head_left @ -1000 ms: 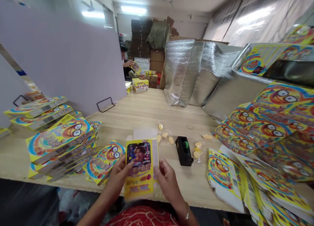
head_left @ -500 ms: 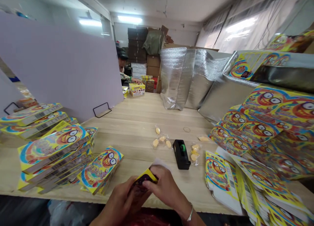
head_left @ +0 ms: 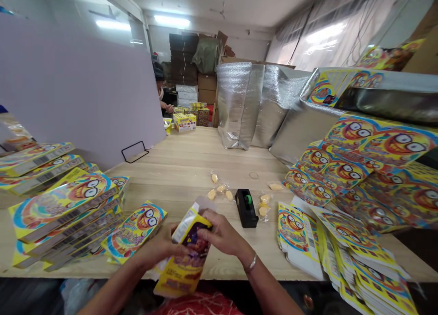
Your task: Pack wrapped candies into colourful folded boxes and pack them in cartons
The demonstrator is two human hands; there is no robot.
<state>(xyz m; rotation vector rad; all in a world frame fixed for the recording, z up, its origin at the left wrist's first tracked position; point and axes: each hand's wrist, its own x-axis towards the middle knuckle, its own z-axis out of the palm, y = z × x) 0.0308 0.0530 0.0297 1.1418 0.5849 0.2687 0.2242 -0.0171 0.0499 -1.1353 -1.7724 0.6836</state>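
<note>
Both hands grip a yellow printed carton (head_left: 186, 265), tilted over the table's front edge with its top flaps spread. My left hand (head_left: 162, 249) is closed round its left side, thumb across the front panel. At the upper right edge, my right hand (head_left: 222, 230) pinches the carton near the open end, a bracelet on that wrist. What is inside the carton is hidden. Left of it lies a small stack topped by a yellow cartoon box (head_left: 137, 230). A black tape dispenser (head_left: 245, 210) with green tape stands just beyond my right hand.
Stacked boxes (head_left: 65, 205) fill the left side. Flat cartons (head_left: 345, 251) fan out at the right, below more printed packages (head_left: 362, 146). Small wrapped yellow pieces (head_left: 221, 189) lie mid-table. Silver foil bags (head_left: 236, 105) stand behind. A person (head_left: 164, 96) works at the far end.
The carton has been raised and turned, so its printed front and open flaps now show. Both hands have shifted with it. The far person's hand has drawn back from the yellow box.
</note>
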